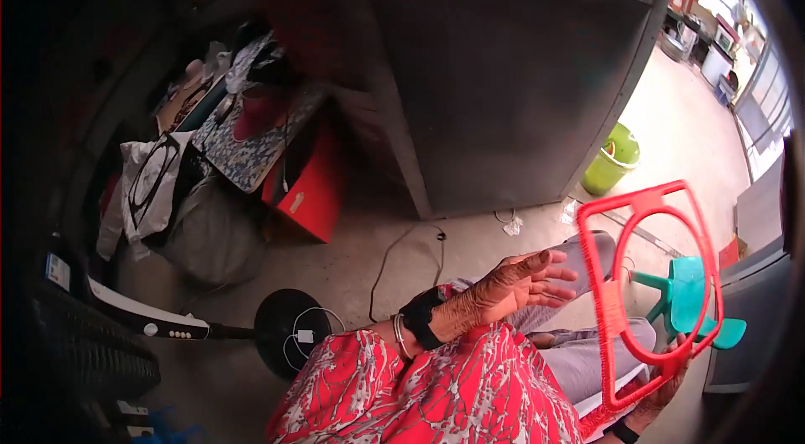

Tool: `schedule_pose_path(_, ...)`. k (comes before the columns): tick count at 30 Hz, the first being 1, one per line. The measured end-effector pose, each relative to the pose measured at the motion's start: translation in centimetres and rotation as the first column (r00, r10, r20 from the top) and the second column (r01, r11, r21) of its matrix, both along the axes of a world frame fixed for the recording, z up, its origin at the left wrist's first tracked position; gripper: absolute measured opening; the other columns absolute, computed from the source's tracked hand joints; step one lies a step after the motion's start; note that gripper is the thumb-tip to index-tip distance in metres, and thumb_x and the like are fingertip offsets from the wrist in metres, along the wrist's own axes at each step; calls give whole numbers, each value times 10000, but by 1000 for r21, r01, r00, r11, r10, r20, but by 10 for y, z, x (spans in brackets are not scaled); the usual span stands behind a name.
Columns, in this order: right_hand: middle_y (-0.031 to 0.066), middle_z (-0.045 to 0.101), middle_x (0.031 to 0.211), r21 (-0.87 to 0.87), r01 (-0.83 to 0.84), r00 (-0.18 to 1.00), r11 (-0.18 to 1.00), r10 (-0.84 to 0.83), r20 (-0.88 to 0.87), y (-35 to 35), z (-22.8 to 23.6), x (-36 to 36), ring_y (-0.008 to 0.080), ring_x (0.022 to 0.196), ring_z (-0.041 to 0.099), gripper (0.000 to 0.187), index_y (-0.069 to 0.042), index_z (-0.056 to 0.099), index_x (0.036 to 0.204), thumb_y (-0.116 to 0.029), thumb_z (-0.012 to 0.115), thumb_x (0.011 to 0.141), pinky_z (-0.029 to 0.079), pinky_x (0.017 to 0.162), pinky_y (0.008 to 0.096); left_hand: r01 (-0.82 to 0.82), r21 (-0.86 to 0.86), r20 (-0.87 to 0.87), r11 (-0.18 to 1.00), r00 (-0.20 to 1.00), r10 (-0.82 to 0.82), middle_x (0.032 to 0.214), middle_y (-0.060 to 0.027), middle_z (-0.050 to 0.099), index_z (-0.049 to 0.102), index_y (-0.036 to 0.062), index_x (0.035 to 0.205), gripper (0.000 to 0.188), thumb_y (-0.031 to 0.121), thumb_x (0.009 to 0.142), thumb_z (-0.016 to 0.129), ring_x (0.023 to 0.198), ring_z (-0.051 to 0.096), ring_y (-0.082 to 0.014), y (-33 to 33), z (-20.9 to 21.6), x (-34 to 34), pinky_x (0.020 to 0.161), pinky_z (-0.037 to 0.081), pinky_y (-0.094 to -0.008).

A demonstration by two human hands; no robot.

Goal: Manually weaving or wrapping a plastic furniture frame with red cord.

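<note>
My right hand (667, 381) grips the lower edge of a red plastic frame (612, 314), a rounded rectangle with a large ring set inside it. The frame stands nearly upright at the right, its openings showing the things behind. To its left my left hand (524, 280) is raised, fingers stretched out and apart, holding nothing. It does not touch the frame. My left wrist wears a black band (423, 318) and bangles. Part of my right hand is hidden behind the frame.
Beyond the frame stand a teal plastic stool (688, 297) and a lime green bucket (616, 155). A large dark cabinet (511, 83) rises ahead. Leftward are a fan's round black base (289, 331), a red box (310, 192) and a cluttered table (243, 155). A cable (386, 255) lies on the floor.
</note>
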State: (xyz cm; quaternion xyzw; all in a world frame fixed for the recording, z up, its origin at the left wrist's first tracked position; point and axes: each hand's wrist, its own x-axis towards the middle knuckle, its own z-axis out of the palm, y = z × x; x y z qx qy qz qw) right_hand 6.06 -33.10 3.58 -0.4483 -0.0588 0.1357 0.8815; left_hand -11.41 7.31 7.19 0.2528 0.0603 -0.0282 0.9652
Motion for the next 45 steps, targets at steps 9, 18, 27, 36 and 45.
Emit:
schedule_pose_path(9,115,682,896,-236,-472,881,849,459,-113,88,-2,46,134,665,647,383,13,573,1136,-331,544,970,531,538,220,-100,513,-139,852,971,197,1007,-132,656,564,-20,1179,494,363,883,662,927,645,-160,25,-29,-37,785,520,-259)
schedule_pose_path(18,56,655,761,-444,-504,858,741,486,-165,169,35,29,84,584,556,439,30,660,993,-383,513,971,374,484,172,-307,946,101,109,594,798,1109,-151,614,547,-50,1223,565,320,831,715,1012,585,-195,69,-106,-74,837,479,-296)
schedule_pose_path(27,124,684,945,-261,-605,795,752,552,-252,237,40,11,158,714,653,274,-29,579,1062,-282,558,959,517,567,237,-335,25,-170,942,927,335,1182,-237,600,460,2,1329,440,252,972,513,1005,642,-340,104,-75,-133,829,558,-433)
schedule_pose_path(36,175,670,1025,92,-894,390,438,863,-321,296,-3,21,217,837,683,352,14,564,1127,-294,565,957,579,730,327,-458,257,-233,851,825,514,1221,-237,574,482,-25,1280,443,157,888,578,1032,627,-359,127,-20,-177,728,594,-392)
schedule_pose_path(45,136,650,1104,41,-909,375,415,856,-357,304,-10,19,221,920,667,432,2,553,1187,-376,486,990,548,847,346,-499,312,-398,809,704,588,1415,-268,410,351,-74,1371,574,0,826,518,1192,534,-350,128,-19,-173,686,544,-277)
